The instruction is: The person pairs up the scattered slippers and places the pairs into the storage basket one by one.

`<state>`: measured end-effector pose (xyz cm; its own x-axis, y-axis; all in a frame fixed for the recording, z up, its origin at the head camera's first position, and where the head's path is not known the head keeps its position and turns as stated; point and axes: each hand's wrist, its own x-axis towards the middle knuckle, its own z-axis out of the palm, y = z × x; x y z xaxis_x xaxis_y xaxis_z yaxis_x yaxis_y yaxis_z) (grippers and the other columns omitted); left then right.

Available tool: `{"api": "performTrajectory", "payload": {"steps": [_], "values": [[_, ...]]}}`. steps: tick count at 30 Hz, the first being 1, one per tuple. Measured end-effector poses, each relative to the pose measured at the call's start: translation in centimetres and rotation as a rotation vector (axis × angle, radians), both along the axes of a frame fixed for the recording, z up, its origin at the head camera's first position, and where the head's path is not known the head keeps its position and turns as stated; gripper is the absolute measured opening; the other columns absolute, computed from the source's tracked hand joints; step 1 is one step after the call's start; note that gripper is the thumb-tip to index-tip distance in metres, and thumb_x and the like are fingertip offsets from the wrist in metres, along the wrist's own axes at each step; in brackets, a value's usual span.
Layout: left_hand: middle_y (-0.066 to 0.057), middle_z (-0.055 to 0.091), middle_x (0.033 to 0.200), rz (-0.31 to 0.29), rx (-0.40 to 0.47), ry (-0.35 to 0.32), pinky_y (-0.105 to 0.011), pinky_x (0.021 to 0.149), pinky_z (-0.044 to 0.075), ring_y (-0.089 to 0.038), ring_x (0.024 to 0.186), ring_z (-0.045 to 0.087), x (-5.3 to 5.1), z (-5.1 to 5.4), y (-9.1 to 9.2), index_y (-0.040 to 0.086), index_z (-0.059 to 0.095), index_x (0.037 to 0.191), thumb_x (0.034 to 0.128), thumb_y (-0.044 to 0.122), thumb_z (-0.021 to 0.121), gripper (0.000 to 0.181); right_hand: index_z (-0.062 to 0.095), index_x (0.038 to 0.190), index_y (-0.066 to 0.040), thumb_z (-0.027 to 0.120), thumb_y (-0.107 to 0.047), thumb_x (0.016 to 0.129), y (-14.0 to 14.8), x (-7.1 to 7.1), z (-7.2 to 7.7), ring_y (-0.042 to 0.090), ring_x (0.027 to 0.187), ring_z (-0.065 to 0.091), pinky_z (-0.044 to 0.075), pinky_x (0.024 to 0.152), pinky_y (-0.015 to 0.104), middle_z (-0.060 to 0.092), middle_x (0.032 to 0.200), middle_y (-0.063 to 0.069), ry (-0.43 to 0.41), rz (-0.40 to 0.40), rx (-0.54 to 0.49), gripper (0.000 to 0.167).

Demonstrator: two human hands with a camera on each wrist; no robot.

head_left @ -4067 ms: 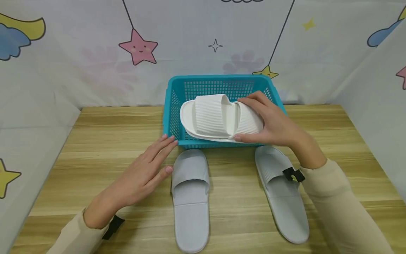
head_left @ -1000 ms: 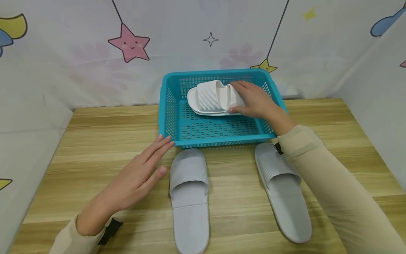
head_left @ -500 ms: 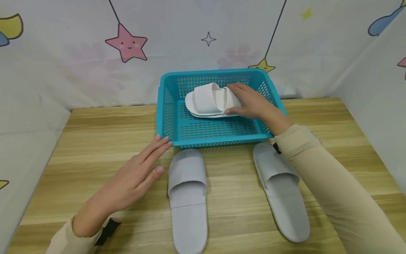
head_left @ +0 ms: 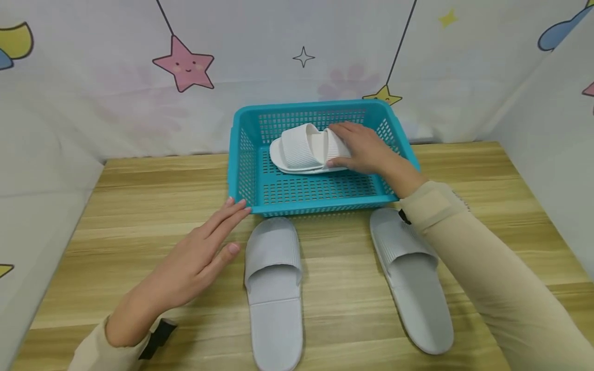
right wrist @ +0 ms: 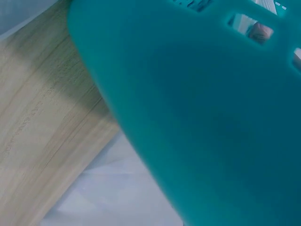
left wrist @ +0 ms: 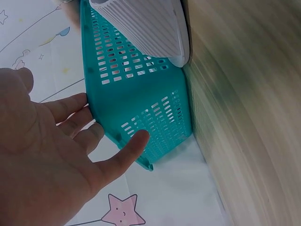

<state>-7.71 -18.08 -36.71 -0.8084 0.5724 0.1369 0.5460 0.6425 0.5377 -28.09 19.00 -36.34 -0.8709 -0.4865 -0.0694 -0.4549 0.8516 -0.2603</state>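
Behind the wooden table point(head_left: 334, 288) we see a white cloth point(head_left: 260, 31) printed with stars point(head_left: 184, 64), blue clouds point(head_left: 563, 33) and pale flowers point(head_left: 350, 85).

From the head view, we find a blue-green basket point(head_left: 320, 207) at the far middle of the table, just in front of the cloth. Inside it, toward the far side, are white slippers point(head_left: 297, 149), laid lengthwise from left to right with two ribbed straps showing. The right hand point(head_left: 359, 147) grips their right end, thumb on the near side and fingers over the far side. The left hand point(head_left: 190, 263) has straight fingers, thumb apart, fingertips at the basket's near left corner; it holds nothing. Nearer to us, a left grey slipper point(head_left: 276, 309) and a right grey slipper point(head_left: 417, 293) lie on the wood, toes toward the basket, the right one slanted and partly under the right sleeve point(head_left: 487, 263).

In the left wrist view, we see the left fingertips touching the basket's rim, one finger stretched over the outside of its left wall. The left grey slipper's toe is just beside the near wall.

In the right wrist view, blurred basket wall fills most of the frame; through its holes we catch bits of white and what looks like a fingertip, and cannot tell the grip from there.
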Motion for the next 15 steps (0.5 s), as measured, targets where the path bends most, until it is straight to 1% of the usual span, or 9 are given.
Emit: {"api": "performTrajectory", "payload": {"steps": [6,8,10,13,15], "values": [[-0.003,0.026,0.175,-0.001,-0.009,0.002,-0.067,0.118,0.035,-0.028,0.164,0.018,-0.04,-0.03,0.09,0.019,0.028,0.169,0.1126,0.018,0.052,0.062,0.028,0.168,-0.007,0.075,-0.045,0.099,0.04,0.07,-0.01,0.044,0.158,0.026,0.025,0.124,0.066,0.031,0.171,0.02,-0.027,-0.03,0.041,0.092],[-0.003,0.026,0.175,-0.001,-0.009,0.001,-0.067,0.118,0.035,-0.028,0.164,0.018,-0.04,0.01,0.1,0.019,0.029,0.169,0.1127,0.018,0.052,0.061,0.029,0.168,-0.009,0.072,-0.044,0.101,0.0,0.08,-0.04,0.044,0.159,0.022,0.023,0.123,0.067,0.032,0.171,0.018,-0.028,-0.037,0.048,0.087],[-0.003,0.027,0.175,0.004,-0.009,-0.002,-0.066,0.118,0.035,-0.027,0.164,0.018,-0.02,0.05,0.1,0.019,0.029,0.169,0.1127,0.019,0.052,0.061,0.032,0.167,-0.009,0.067,-0.04,0.105,-0.11,0.1,-0.1,0.044,0.158,0.021,0.022,0.122,0.067,0.033,0.171,0.018,-0.028,-0.047,0.03,0.078],[-0.002,0.026,0.175,0.012,-0.017,-0.007,-0.065,0.119,0.036,-0.026,0.164,0.017,0.07,0.13,0.09,0.021,0.028,0.17,0.1136,0.021,0.05,0.06,0.034,0.166,-0.009,0.061,-0.033,0.109,-0.26,0.09,-0.3,0.045,0.155,0.025,0.025,0.121,0.066,0.035,0.17,0.018,-0.03,-0.053,0.001,0.067],[-0.002,0.026,0.176,0.015,-0.019,-0.013,-0.064,0.118,0.037,-0.026,0.164,0.017,0.14,0.13,0.11,0.021,0.028,0.17,0.1141,0.023,0.05,0.06,0.034,0.165,-0.007,0.062,-0.03,0.109,-0.28,0.11,-0.51,0.046,0.152,0.03,0.03,0.12,0.065,0.036,0.168,0.02,-0.038,-0.05,-0.003,0.067]]}}
